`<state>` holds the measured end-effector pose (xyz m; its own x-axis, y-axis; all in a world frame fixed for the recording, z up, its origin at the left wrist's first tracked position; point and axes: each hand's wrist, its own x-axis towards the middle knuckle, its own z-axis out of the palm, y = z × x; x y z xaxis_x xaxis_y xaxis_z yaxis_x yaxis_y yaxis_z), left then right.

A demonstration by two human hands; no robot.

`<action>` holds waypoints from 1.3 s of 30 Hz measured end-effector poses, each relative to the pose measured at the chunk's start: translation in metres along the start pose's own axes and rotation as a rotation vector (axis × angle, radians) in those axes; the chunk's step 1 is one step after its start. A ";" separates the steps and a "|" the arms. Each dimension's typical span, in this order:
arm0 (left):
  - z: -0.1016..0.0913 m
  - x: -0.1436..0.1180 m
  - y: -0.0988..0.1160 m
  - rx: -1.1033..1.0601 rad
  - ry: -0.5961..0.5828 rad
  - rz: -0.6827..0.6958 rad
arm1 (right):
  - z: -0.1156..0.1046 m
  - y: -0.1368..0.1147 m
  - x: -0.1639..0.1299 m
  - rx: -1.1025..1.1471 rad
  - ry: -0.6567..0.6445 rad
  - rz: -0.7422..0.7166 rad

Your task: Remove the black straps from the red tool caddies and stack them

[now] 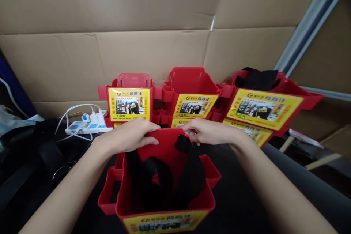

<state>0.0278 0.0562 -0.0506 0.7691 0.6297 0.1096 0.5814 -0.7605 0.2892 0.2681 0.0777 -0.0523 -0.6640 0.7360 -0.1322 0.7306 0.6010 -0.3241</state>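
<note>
A red plastic tool box (164, 212) with a yellow label stands in front of me on a dark surface. Black webbing strap (192, 175) lies coiled inside it, and one end passes through the back wall near the top right. My left hand (137, 135) grips the top edge of that back wall at its left corner, thumb on the inner side. At the right corner, my right hand (204, 131) is closed by the strap end; its fingertips are partly hidden behind the wall.
Behind stand stacked red tool boxes (189, 80) with yellow labels, the right one holding black strap (257, 78). A white power strip (89, 128) with plugs and cables lies left, near black straps (24, 175). Cardboard (148, 51) forms the back wall; a metal post (304, 22) rises right.
</note>
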 end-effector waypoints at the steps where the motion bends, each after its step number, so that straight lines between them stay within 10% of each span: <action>1: -0.001 -0.001 -0.001 -0.016 -0.010 0.010 | 0.001 0.000 0.001 -0.075 0.016 0.052; 9: -0.010 -0.014 -0.002 -0.080 -0.090 0.036 | 0.004 0.023 -0.008 -0.203 -0.026 0.351; 16: -0.011 -0.015 -0.002 -0.110 -0.121 0.007 | 0.002 -0.022 -0.002 0.093 0.116 -0.328; 24: -0.009 -0.015 0.000 -0.089 -0.076 0.016 | 0.012 0.038 0.009 -0.139 -0.084 0.253; 30: -0.007 -0.013 0.000 -0.078 -0.069 0.006 | 0.009 -0.009 0.008 0.120 0.033 -0.313; 36: -0.007 -0.012 -0.001 -0.058 -0.067 0.015 | 0.015 0.027 0.011 -0.204 -0.069 0.298; 39: -0.007 -0.013 -0.002 -0.054 -0.063 0.023 | 0.011 0.023 0.003 -0.204 -0.007 0.277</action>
<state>0.0152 0.0506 -0.0461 0.7986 0.5992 0.0569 0.5493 -0.7642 0.3380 0.2809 0.0901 -0.0709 -0.4368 0.8782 -0.1951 0.8995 0.4294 -0.0811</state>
